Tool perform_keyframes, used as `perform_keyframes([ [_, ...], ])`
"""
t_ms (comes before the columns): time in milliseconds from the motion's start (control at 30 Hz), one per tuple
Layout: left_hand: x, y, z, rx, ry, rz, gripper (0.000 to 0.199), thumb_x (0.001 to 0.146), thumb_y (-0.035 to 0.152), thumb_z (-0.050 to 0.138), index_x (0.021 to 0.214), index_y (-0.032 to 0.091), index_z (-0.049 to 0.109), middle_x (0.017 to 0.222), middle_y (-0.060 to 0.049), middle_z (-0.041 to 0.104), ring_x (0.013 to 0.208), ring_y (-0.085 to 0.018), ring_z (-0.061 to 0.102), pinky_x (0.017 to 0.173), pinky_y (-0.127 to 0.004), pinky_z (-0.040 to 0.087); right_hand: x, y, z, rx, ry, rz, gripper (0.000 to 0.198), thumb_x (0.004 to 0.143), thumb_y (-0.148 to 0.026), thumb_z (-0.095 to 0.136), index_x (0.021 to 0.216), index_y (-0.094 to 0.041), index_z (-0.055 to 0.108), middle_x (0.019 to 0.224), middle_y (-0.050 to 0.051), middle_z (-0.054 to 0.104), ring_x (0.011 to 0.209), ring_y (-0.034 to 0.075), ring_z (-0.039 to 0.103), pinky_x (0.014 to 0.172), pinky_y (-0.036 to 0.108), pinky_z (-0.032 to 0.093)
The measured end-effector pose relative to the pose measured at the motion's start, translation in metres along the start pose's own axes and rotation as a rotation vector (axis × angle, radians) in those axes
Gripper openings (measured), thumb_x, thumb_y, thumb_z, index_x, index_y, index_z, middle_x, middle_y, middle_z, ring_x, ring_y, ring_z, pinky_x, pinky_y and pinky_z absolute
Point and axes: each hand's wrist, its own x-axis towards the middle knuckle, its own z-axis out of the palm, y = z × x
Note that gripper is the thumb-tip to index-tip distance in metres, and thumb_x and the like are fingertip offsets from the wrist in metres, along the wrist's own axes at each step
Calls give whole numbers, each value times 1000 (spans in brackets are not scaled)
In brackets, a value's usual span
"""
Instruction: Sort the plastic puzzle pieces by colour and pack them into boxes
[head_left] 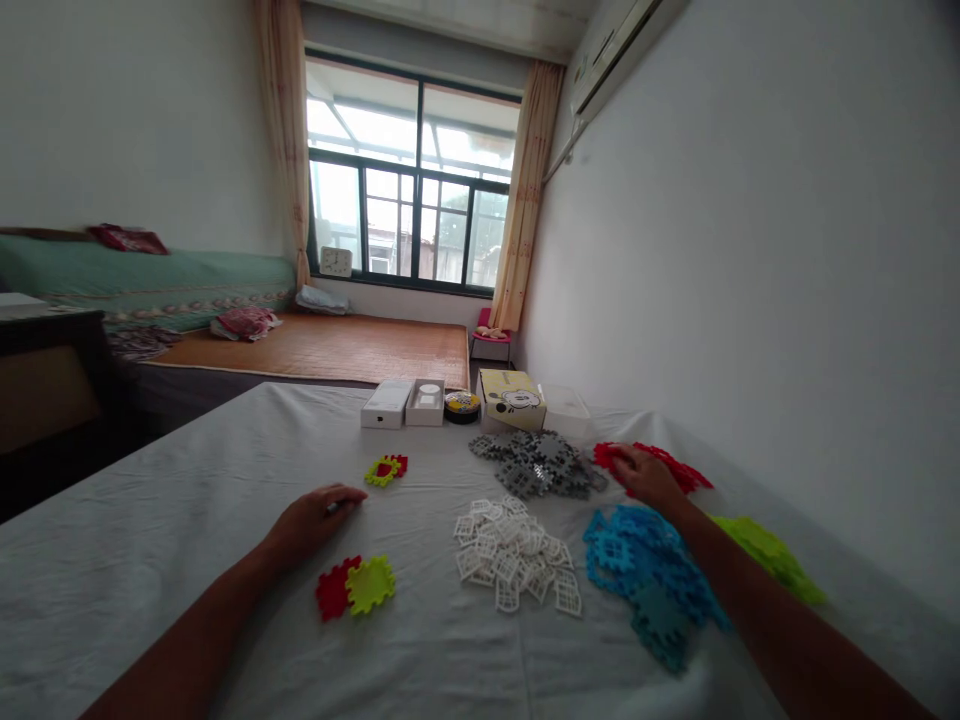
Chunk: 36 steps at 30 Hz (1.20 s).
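Note:
My left hand (319,518) rests on the white cloth with its fingers stretched to the right; nothing shows in it. Beyond its fingertips lies a small joined pair, a yellow-green frame piece (377,478) with a red one. Nearer to me, a red toothed tile (330,592) and a yellow-green toothed tile (372,584) lie edge to edge. My right hand (646,476) is at the pile of red toothed tiles (684,474), its fingers closed on a red tile at the left end. Blue toothed tiles (637,560) lie below that hand.
White lattice pieces (514,550) are heaped mid-table, grey toothed pieces (544,465) behind them. Yellow-green tiles (769,552) lie beyond my right forearm. Along the back stand white boxes (386,405), a round black tin (461,408), a yellow box (513,400) and a clear container (566,410).

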Motion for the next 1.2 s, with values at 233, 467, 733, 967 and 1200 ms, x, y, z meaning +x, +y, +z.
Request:
perform_keyframes([
  [233,0,-3,0,-19,9,-36,36,82,44,44,100,28,71,106,0,71,97,-21,64,86,-26,49,49,98,-27,-243,104,270,44,77,-14,43,116,-8,64,111,21,67,97,29,65,84,37,47],
  [467,-1,0,1,-9,28,-15,35,81,42,44,99,27,71,105,0,71,95,-21,65,86,-27,49,52,70,-10,-245,42,160,54,74,-7,40,127,-7,54,124,18,61,111,26,59,94,33,42],
  [733,-6,9,2,25,57,45,32,83,29,44,99,24,71,103,-2,71,94,-19,65,86,-26,48,-43,-158,62,143,-290,-528,36,87,-18,39,113,-17,63,111,9,68,102,19,62,92,33,46],
  [967,-7,8,4,24,53,46,30,82,23,47,99,23,71,102,-1,72,94,-17,64,88,-25,47,-120,-292,118,97,-492,-889,52,83,-29,59,132,-22,46,135,9,53,121,26,46,98,43,40],
  [1200,-7,7,7,13,60,57,29,83,21,47,99,25,71,104,0,71,97,-17,63,91,-26,45,-118,-302,135,68,-399,-848,30,86,-26,57,116,-24,59,122,5,62,108,22,52,93,36,43],
])
